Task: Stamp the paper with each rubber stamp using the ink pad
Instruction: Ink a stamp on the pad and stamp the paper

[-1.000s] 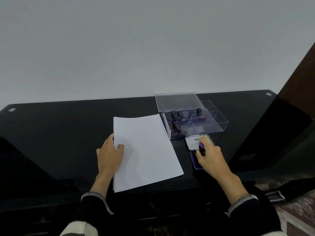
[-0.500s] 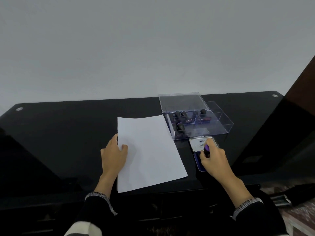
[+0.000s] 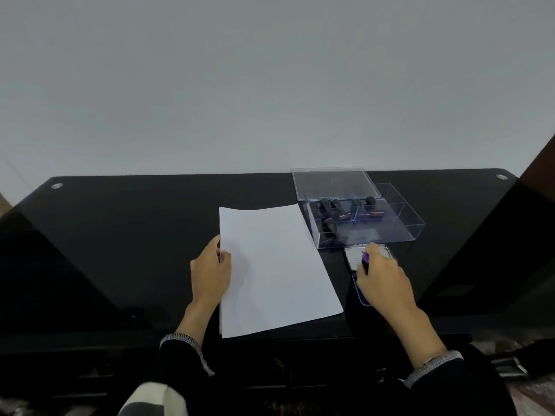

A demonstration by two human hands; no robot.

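Observation:
A blank white sheet of paper (image 3: 276, 265) lies on the black glass table (image 3: 135, 235). My left hand (image 3: 210, 271) rests on the paper's left edge, thumb on top. To the right, my right hand (image 3: 383, 280) grips a purple-handled rubber stamp (image 3: 365, 259) over the open ink pad (image 3: 359, 291), whose blue tray shows under my palm and whose white lid (image 3: 354, 256) stands behind it. The stamp's face is hidden by my fingers. Several dark stamps (image 3: 329, 217) lie in a clear plastic box (image 3: 399, 226) behind the pad.
The box's clear lid (image 3: 333, 183) leans at its back edge. A grey wall rises behind the table. A dark brown panel (image 3: 540, 166) stands at the far right. Metal objects lie on the floor at the lower right (image 3: 510, 366).
Both hands hold the same places relative to paper and ink pad. Only the camera view has shifted slightly.

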